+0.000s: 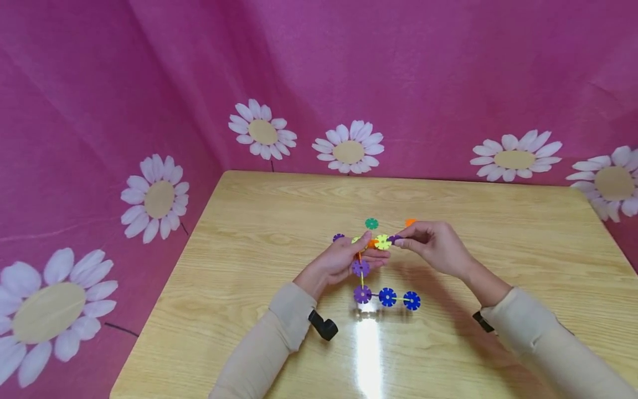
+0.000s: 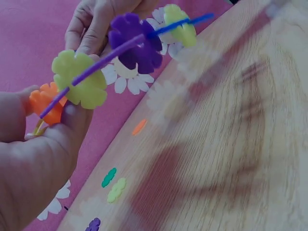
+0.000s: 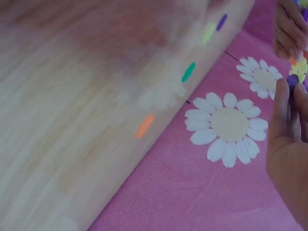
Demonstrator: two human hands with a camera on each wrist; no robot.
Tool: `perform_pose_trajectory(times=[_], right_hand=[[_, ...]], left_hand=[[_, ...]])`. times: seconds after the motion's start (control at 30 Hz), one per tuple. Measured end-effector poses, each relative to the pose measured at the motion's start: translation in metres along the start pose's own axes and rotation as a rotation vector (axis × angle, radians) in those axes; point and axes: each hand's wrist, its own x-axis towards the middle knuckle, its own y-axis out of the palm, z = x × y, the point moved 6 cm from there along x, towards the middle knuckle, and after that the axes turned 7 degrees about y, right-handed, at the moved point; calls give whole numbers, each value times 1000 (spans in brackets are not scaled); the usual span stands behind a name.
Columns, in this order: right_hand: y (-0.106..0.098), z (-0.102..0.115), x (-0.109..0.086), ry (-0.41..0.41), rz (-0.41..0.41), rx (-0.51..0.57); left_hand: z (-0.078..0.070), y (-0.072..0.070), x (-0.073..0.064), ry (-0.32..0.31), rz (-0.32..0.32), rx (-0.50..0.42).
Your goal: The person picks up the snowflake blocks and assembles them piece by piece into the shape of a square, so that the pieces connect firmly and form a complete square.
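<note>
A chain of notched, flower-shaped plastic discs hangs from my left hand [image 1: 335, 260]. Thumb and fingers pinch it by an orange disc [image 2: 47, 102], beside a yellow disc [image 1: 382, 242]. From there the chain runs toward me through a purple disc [image 1: 361, 268] and a second purple disc [image 1: 362, 294]. It then turns right to two blue discs, the end one [image 1: 411, 301] farthest out, with thin edge-on discs linking them. My right hand [image 1: 443, 249] pinches a dark purple disc [image 3: 292, 81] right at the yellow disc's edge. The fingers partly cover it.
Loose discs lie near the far part of the wooden table [image 1: 523, 249]: an orange disc [image 3: 144, 126], a green disc [image 1: 371, 223], a yellow disc [image 2: 116, 190] and a purple disc [image 1: 338, 237]. Pink flower-printed cloth [image 1: 423, 83] stands behind and left of the table.
</note>
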Motion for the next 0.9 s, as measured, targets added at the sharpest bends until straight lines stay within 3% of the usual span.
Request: perform_pose_trajectory(times=[0.2,0.3,0.6,0.9], right_hand=[[-3,-2,5,32,61,78],[-2,-4,6,51,98,122],[8,7,8,35,197,116],[12,10,11,30,180,56]], left_hand=[[1,3,2,-13,16,-141],[0,3,3,-28,20,-163],[-10,9,5,-88,19,-27],[-6,10,5,-75,-20,4]])
